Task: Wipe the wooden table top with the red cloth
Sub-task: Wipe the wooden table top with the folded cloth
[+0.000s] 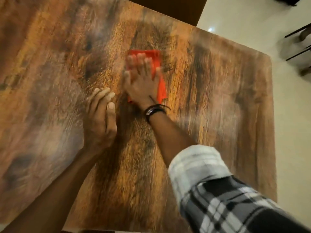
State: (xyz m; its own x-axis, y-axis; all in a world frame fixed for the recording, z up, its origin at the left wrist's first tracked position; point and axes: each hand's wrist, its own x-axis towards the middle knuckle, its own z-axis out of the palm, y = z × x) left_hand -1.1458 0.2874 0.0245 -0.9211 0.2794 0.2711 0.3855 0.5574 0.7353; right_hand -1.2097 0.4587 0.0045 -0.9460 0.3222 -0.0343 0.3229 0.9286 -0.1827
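Lying flat near the middle of the wooden counter (pixel 210 98), towards its far side: the red cloth (pixel 155 56). Longer than wide, with the long axis running away from the person, roughly along the wood grain and in line with the right forearm. Far end pointing at the far edge of the counter, near end tucked under the wrist. Covered through the middle by the right hand (pixel 142 83), with red showing beyond the fingertips, down the right side and at a small corner left of the wrist. Fingers (pixel 139 59) of that hand straight and slightly spread, pressed palm-down onto the cloth, curled round nothing. Too blurred to tell whether folded or a single layer.

Around the right wrist, a dark band (pixel 155 111); farther back, a rolled checked sleeve (pixel 210 182).

Just left of the cloth and apart from it, the left hand (pixel 99 121), set edge-on against the bare wood, thumb side up. Fingers (pixel 101 96) there straight and close together, pointing the same way as the cloth, holding nothing.

Beyond the right and far edges of the counter, pale floor (pixel 252 14). At the far edge, a dark brown piece of furniture (pixel 168 7), too cropped to name. At the right border, blurred dark-framed furniture (pixel 299 46).
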